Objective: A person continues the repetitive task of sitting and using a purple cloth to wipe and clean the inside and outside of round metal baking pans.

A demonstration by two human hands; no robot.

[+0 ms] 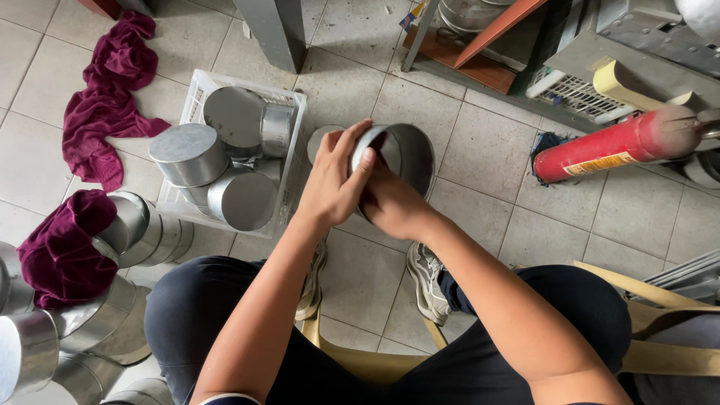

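I sit on a stool and hold a short round sheet-metal duct piece (pixel 409 154) over the tiled floor, its open end turned towards me. My left hand (pixel 334 184) grips its near rim, thumb on the edge. My right hand (pixel 390 204) reaches into the opening, its fingers hidden inside along with something dark red. A second metal round (pixel 321 139) lies on the floor just behind my left hand, mostly covered.
A white plastic crate (pixel 289 101) to the left holds several capped metal cylinders. Metal duct elbows (pixel 139 232) and maroon cloths (pixel 64 251) lie at the left. A red fire extinguisher (pixel 615 146) lies at the right by metal shelving. Another maroon cloth (pixel 109 97) lies on the floor.
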